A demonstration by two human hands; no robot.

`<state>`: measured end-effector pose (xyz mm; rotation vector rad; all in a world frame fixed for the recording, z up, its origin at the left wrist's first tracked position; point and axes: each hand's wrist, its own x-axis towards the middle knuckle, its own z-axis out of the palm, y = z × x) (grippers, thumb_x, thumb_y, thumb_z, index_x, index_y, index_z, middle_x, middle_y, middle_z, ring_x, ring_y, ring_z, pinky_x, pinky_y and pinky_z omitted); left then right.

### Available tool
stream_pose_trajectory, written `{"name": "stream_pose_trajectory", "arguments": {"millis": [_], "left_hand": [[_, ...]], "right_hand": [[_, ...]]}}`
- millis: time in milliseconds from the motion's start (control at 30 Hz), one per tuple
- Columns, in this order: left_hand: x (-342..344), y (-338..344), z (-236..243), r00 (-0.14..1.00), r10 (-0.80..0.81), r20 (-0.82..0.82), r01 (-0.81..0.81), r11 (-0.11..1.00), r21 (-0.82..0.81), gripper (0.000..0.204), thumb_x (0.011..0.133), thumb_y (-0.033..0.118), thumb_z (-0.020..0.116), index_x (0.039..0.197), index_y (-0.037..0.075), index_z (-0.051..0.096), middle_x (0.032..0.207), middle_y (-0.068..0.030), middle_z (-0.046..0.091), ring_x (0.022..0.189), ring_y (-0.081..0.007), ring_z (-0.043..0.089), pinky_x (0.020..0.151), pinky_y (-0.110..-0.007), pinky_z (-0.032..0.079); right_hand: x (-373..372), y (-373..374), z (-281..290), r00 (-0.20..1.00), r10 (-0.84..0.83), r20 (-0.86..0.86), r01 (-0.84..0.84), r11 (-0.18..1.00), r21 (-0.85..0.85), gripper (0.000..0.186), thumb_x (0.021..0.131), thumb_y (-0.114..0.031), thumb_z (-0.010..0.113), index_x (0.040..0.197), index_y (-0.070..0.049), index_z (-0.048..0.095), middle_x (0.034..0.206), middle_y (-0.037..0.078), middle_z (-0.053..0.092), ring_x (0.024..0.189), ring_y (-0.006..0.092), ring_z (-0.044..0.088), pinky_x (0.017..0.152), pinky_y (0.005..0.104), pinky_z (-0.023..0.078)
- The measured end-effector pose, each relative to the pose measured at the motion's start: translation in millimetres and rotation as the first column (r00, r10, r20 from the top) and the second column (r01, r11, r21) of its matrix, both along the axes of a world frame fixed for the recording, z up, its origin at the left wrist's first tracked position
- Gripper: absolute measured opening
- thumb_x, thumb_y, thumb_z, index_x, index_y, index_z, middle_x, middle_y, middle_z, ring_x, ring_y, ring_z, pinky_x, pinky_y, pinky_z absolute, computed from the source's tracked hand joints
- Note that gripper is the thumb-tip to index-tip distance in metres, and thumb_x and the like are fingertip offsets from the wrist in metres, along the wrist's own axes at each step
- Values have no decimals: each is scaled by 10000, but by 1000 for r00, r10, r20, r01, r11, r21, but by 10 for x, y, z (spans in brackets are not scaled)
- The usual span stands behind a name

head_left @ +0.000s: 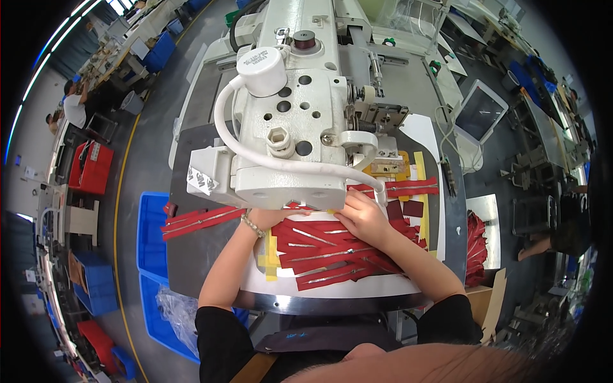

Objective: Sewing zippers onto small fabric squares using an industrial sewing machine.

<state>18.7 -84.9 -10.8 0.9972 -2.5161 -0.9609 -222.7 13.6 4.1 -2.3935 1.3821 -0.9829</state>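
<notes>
A white industrial sewing machine (287,127) stands in front of me, its head covering the sewing spot. A red zipper (408,187) with metal teeth shows at the right of the head; a red zipper length (203,222) sticks out at the left, and whether they join is hidden. My left hand (271,219) reaches beneath the head's front edge, most of its fingers hidden. My right hand (364,217) is closed, fingers bent together at the right zipper where it goes under the head. Several more red zippers (338,255) lie piled just below both hands.
Yellow tape (272,255) marks the white work sheet (255,284). Blue bins (152,239) stand left of the table, one with clear plastic film (179,313). More red zippers (474,246) hang at the right beside a cardboard box (488,303). A screen (477,113) stands at the back right.
</notes>
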Motion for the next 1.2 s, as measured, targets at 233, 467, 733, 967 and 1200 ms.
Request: {"name": "stream_pose_trajectory", "arguments": {"millis": [233,467,733,967,1200], "left_hand": [[3,302,120,991,132,12,-130,956,262,489,706,450,750,1019,83,672,1039,-72,660,986,-200,593,883,-322,429],[11,439,110,981,123,148,-107,988,-111,582,712,507,704,1087,66,640,1085,-131,628,1010,-314,571,923,-387,396],[-43,573,318,970,126,207,-78,971,-226,519,739,437,669,1027,7,638,1078,-143,598,1080,-323,507,925,-471,332],[-142,587,394,955,168,246,-38,889,-457,494,768,497,624,988,57,666,826,-123,657,795,-289,615,723,-424,429],[-116,597,255,977,196,90,-138,890,-435,472,778,477,619,972,51,673,841,-131,657,830,-288,603,777,-417,409]], "right_hand": [[34,218,-8,999,42,-22,-43,998,-42,129,760,-72,646,887,-55,639,1055,78,625,990,243,606,830,385,526],[49,217,27,996,26,-90,-31,998,-60,181,729,-85,653,909,-76,635,1046,73,628,958,222,605,884,414,494],[-13,-68,203,990,-73,-121,53,985,-163,294,689,-163,711,952,-79,609,987,72,615,881,240,590,878,425,454],[-144,-469,90,973,-213,-90,215,977,14,397,709,-250,728,1011,-37,585,1014,112,560,932,306,508,795,408,374],[-83,-287,126,970,-224,-99,231,971,65,346,718,-275,722,981,-79,610,991,87,537,898,277,503,764,396,355]]}}
